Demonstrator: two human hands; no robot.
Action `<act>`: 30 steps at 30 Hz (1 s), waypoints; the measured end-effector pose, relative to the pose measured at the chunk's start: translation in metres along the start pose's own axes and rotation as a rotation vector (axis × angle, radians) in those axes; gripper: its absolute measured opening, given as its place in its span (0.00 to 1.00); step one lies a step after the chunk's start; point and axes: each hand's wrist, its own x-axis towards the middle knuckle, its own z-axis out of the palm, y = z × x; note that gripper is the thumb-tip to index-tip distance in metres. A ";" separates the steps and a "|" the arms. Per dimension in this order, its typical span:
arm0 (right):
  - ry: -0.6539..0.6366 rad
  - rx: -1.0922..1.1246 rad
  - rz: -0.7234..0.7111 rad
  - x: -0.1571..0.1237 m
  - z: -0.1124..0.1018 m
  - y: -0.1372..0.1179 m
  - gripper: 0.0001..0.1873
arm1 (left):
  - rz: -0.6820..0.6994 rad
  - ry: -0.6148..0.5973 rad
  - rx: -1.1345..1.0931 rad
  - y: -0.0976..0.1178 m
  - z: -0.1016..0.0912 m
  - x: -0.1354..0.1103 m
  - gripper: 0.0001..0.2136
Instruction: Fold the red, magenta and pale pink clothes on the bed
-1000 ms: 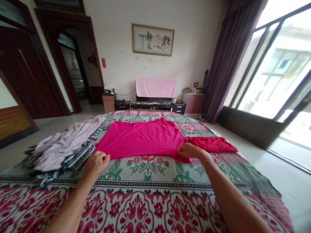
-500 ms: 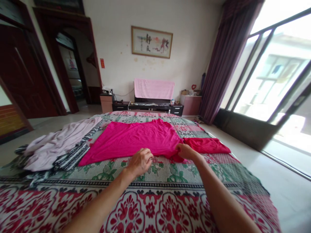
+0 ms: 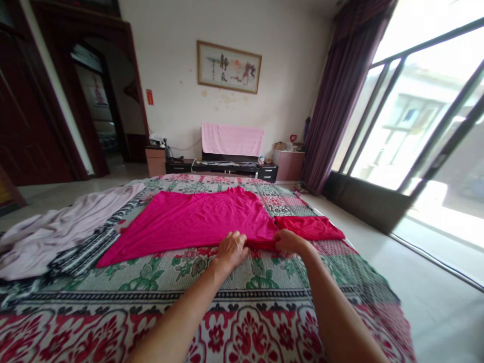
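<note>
A bright pink garment (image 3: 200, 222) lies spread flat on the patterned bedspread (image 3: 227, 312). My left hand (image 3: 231, 249) pinches its near edge with closed fingers. My right hand (image 3: 286, 241) grips the same edge a little to the right, where the fabric bunches. A red piece of cloth (image 3: 310, 228) lies just beyond my right hand, touching the pink garment's right side.
A pale lilac garment (image 3: 56, 229) lies on a black-and-white patterned cloth (image 3: 81, 252) at the bed's left side. Beyond the bed stand a low dark cabinet (image 3: 227, 166) draped with a pink towel, and a doorway at the left. Large windows and a dark curtain fill the right.
My left hand has travelled right along the pink garment's near edge, from its left corner to beside my right hand. My right hand has stayed on the edge.
</note>
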 end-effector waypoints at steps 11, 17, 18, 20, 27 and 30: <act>0.205 0.033 -0.035 -0.004 -0.004 -0.008 0.13 | -0.013 0.108 -0.131 -0.004 0.007 0.003 0.07; 0.032 -0.057 -0.165 -0.011 -0.014 -0.002 0.11 | 0.165 0.096 -0.105 -0.016 -0.004 -0.002 0.06; 0.012 -0.094 -0.172 -0.013 -0.016 -0.003 0.11 | 0.190 0.083 -0.090 -0.017 -0.005 -0.003 0.06; -0.027 -0.154 -0.149 -0.018 -0.017 -0.006 0.11 | 0.217 0.049 -0.069 -0.017 -0.004 -0.005 0.06; -0.055 -0.154 -0.083 -0.021 -0.016 -0.012 0.10 | 0.158 0.084 -0.111 -0.009 -0.005 -0.007 0.02; 0.087 -0.060 -0.112 -0.016 -0.014 -0.011 0.09 | 0.119 0.133 -0.106 -0.003 -0.004 -0.006 0.06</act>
